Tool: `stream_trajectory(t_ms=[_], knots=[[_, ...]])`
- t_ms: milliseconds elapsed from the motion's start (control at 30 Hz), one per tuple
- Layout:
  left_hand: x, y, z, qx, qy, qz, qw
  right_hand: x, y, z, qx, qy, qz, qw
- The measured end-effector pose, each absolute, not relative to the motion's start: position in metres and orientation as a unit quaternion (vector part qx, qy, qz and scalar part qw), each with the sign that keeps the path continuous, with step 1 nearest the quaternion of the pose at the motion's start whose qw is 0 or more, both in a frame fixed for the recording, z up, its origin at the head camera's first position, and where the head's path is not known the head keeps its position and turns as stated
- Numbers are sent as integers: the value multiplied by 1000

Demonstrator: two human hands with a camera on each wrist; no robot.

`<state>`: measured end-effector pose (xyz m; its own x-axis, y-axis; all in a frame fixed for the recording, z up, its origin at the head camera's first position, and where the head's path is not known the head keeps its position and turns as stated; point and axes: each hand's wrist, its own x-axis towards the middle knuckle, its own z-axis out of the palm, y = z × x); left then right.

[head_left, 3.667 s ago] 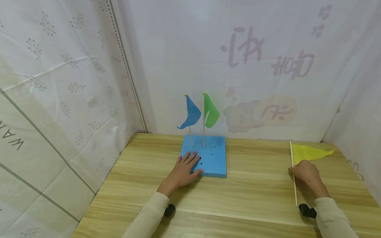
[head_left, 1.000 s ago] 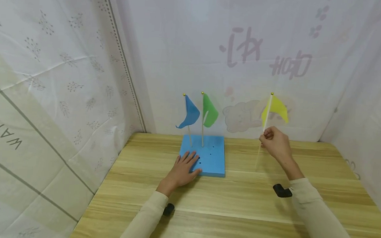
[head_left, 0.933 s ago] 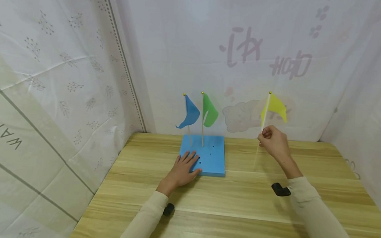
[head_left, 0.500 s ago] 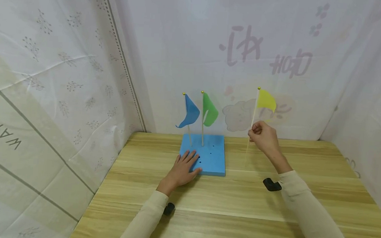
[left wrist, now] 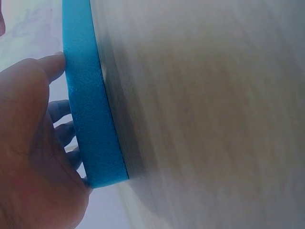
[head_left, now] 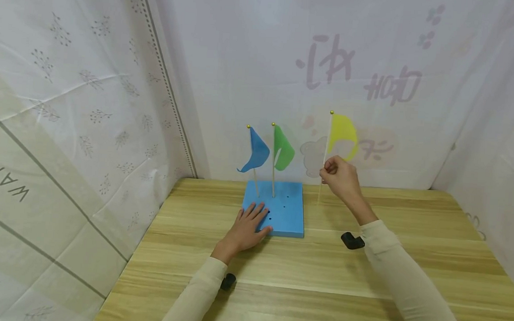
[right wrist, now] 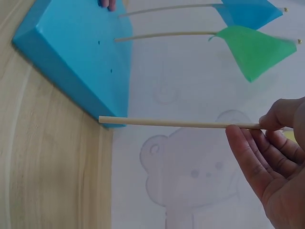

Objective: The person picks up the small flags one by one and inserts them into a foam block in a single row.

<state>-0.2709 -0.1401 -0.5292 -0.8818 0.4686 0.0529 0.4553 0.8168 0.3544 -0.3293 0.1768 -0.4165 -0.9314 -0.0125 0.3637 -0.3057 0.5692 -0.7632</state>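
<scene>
My right hand (head_left: 341, 179) pinches the stick of a yellow flag (head_left: 343, 132) between thumb and fingers. The stick is near upright, its lower end just right of a blue foam board (head_left: 292, 222). In the right wrist view the bare stick (right wrist: 167, 122) reaches out from the fingertips and overlaps the board's corner. My left hand (head_left: 246, 229) lies with spread fingers on the board's front left part; the left wrist view shows its fingers along the board's edge (left wrist: 90, 105). A blue flag (head_left: 259, 150) and a green flag (head_left: 283, 150) stand in the board's back left. Several small holes show in its top.
The board lies near the back edge of a wooden table (head_left: 292, 292). A printed white curtain (head_left: 255, 56) hangs right behind, with more cloth at left and right. A black wrist mount (head_left: 352, 241) sticks out from the right sleeve.
My right hand has lifted the yellow flag from the table at the right, turned it upright and carried it left towards the board. The left hand has stayed on the board.
</scene>
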Motion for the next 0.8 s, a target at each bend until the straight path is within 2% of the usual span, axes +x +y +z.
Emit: stream_trajectory(t_ms=[567,800], knots=[[-269,-140,-523,237,955,178,25,-342,149,-416,126,-866,450,174],[-268,-140,-524,240,953,184,27,-347,139,-418,130,-870,448,159]])
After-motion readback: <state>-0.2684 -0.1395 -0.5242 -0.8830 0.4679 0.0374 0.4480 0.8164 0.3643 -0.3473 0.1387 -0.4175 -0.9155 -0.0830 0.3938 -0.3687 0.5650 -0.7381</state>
